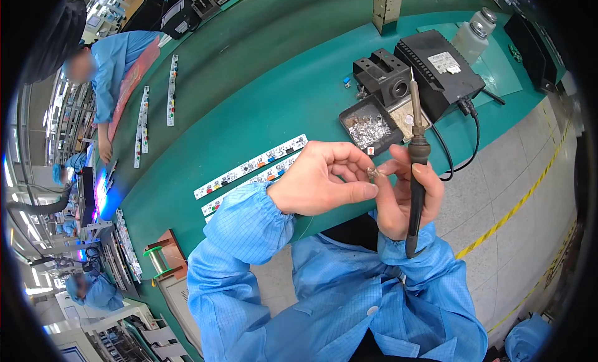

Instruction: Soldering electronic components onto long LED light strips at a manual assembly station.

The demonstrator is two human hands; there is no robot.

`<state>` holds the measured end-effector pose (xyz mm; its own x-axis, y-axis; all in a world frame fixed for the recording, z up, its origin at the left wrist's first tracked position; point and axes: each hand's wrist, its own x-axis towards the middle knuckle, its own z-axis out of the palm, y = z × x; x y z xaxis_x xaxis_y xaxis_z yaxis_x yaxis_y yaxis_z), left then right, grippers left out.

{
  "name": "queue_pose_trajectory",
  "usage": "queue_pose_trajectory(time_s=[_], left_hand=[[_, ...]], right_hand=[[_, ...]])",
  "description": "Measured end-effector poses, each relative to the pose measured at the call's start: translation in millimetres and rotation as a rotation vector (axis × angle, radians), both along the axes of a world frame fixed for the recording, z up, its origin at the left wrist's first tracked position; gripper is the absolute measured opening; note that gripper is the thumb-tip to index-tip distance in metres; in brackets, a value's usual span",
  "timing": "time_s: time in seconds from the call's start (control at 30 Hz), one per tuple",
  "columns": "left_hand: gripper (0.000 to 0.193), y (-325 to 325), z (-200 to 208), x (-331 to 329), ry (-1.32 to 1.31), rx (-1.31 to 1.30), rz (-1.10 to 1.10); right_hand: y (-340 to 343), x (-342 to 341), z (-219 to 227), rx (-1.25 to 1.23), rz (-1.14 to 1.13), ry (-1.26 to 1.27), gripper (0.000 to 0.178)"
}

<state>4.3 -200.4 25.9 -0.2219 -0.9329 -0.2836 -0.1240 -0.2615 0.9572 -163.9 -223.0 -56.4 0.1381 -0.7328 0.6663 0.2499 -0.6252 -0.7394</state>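
My right hand (393, 209) is closed around a soldering iron (419, 151), whose bare metal tip points up and away from me. Between the two hands is a small silvery piece (372, 172), too small to name. My left hand (317, 178) pinches it with thumb and fingers, and the right thumb and finger reach to it as well. Just beyond the hands sits a black tray (393, 138) full of shiny metal bits. Two narrow white circuit boards with coloured parts lie left of my hands, the farther board (249, 167) and the nearer board (274, 172), partly under my left sleeve.
A black iron stand (380, 72), a cleaning sponge (408, 118) and a black soldering station (436, 60) with its cable stand at the back right. Beyond are clear bottles (471, 41). A solder wire spool (157, 261) is at left. A co-worker (112, 81) sits across the green bench.
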Motion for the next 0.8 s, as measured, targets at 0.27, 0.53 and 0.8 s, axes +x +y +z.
queue_pose_trajectory(time_s=[0.27,0.53,0.8], left_hand=[[0.015,2.3,-4.9,-1.2,0.155,0.061,0.053],[0.015,6.2,-8.2,-0.8,-0.020,-0.129,0.029],[0.015,11.1,-5.8,-4.0,0.026,-0.175,0.031]], right_hand=[[0.8,-0.2,1.0,-0.032,0.009,0.019,0.067],[2.7,-0.8,2.7,-0.013,0.015,0.006,0.067],[3.1,-1.1,0.5,-0.010,0.009,-0.002,0.066]])
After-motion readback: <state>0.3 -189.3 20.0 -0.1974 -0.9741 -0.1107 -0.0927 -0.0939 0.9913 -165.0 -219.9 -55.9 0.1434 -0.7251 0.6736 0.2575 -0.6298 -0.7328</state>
